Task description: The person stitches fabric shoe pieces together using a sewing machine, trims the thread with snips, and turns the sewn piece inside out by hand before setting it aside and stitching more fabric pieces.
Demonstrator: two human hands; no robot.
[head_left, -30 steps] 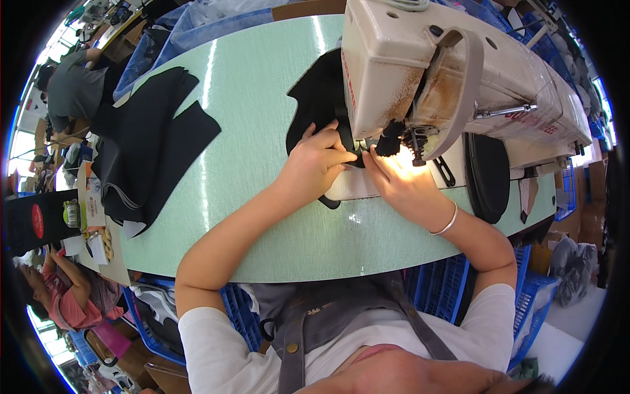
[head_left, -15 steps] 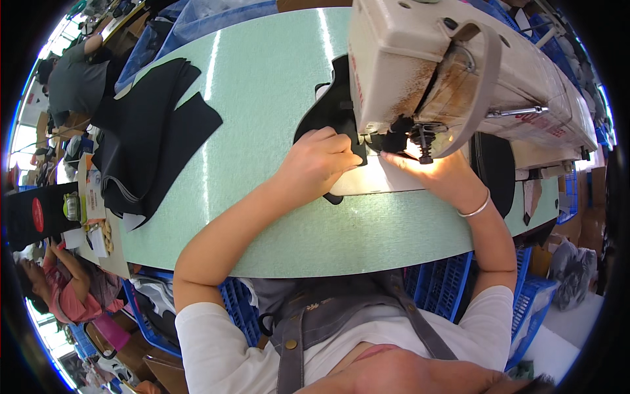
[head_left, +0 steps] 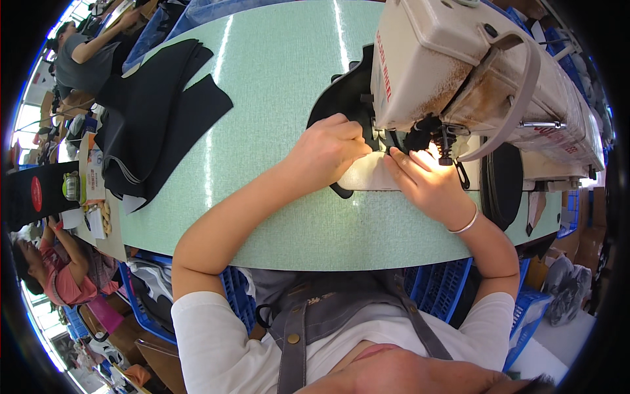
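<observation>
A black curved piece of material (head_left: 338,100) lies under the needle area of a cream sewing machine (head_left: 420,72). My left hand (head_left: 333,148) is closed, its curled fingers pinching the near edge of this piece just left of the needle. My right hand (head_left: 430,187) lies with fingers stretched out and fairly flat, their tips touching the black material by the presser foot. Part of the piece is hidden behind the machine head and my fingers. Bright lamp light falls on the pale machine bed (head_left: 371,176) between the hands.
Black cut pieces (head_left: 154,111) are stacked on the green table (head_left: 262,223) at left. More black pieces (head_left: 502,184) lie right of the needle. Blue crates (head_left: 436,295) stand below the table edge. Two other people (head_left: 85,62) are at the far left.
My right hand has drawn back from beneath the machine head, its fingers now stretched out beside the needle. My left hand stays on the black piece. The whole view has shifted slightly.
</observation>
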